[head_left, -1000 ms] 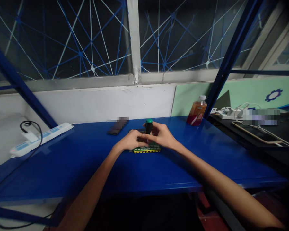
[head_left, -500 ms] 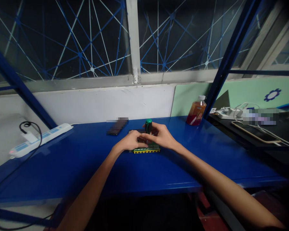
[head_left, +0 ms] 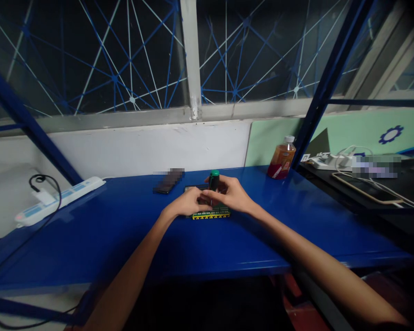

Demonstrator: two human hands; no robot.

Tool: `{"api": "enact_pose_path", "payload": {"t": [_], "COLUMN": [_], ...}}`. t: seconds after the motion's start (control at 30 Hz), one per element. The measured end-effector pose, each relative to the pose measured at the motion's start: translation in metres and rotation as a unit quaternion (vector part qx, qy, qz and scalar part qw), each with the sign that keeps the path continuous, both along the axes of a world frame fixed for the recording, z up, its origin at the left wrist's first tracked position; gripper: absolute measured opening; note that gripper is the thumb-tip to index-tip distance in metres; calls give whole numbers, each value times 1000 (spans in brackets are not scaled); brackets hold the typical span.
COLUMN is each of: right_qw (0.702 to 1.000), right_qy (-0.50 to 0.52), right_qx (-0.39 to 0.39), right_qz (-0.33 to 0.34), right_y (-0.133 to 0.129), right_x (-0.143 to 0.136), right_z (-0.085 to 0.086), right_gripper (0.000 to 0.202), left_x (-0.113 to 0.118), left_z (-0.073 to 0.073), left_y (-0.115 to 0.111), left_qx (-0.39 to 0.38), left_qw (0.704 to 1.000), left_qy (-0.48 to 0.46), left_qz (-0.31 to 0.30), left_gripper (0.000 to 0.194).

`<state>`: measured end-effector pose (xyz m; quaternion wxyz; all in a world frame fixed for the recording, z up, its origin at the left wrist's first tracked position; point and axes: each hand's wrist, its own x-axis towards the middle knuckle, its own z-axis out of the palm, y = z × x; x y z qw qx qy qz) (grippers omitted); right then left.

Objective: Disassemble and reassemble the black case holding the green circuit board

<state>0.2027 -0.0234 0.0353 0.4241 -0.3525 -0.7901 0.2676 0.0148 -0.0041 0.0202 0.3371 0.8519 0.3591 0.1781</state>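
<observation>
My right hand (head_left: 235,193) is wrapped around an upright screwdriver (head_left: 214,180) with a green cap and a black handle. Its lower shaft is largely covered by my fingers. Beneath both hands a green circuit board (head_left: 211,214) with a yellow strip along its front edge lies on the table. My left hand (head_left: 186,201) reaches over the board's left side, its curled fingers close to the screwdriver's lower end and meeting the right fingers. What those left fingertips pinch, if anything, is hidden.
The blue table (head_left: 124,239) carries a dark phone-like object (head_left: 169,181), partly blurred, behind my hands. A drink bottle (head_left: 281,158) stands at the back right. To the left lies a white power strip (head_left: 64,197) with a black cable. A phone (head_left: 365,187) and white cables lie on the right-hand dark surface.
The screwdriver's top has shifted very slightly to the right in view. Both hands keep nearly the same place and grip over the board.
</observation>
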Motion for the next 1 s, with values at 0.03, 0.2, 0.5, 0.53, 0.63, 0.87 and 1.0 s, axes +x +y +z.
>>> {"api": "enact_pose_path", "payload": {"t": [0.03, 0.2, 0.5, 0.53, 0.63, 0.87, 1.0], "right_qw": [1000, 1000, 1000, 1000, 1000, 1000, 1000], "right_qy": [1, -1, -7, -8, -7, -6, -9], "right_qx": [-2, -10, 0, 0, 4, 8, 2], "right_qz": [1, 3, 7, 7, 4, 5, 4], "right_y": [0, 0, -1, -1, -1, -1, -2], "right_x": [0, 0, 1, 1, 1, 1, 0], "right_z": [0, 0, 2, 1, 1, 2, 2], "right_gripper": [36, 36, 35, 35, 36, 38, 39], "left_x": [0, 0, 1, 1, 0, 0, 1], "left_z": [0, -2, 2, 2, 1, 4, 5], "left_y": [0, 1, -1, -1, 0, -2, -3], "left_qx": [0, -4, 3, 3, -1, -2, 4], "left_qw": [1000, 1000, 1000, 1000, 1000, 1000, 1000], "left_qy": [2, -14, -5, -5, -6, 14, 13], "left_qz": [-1, 7, 1, 3, 9, 10, 15], "left_gripper": [21, 22, 21, 21, 23, 22, 24]}}
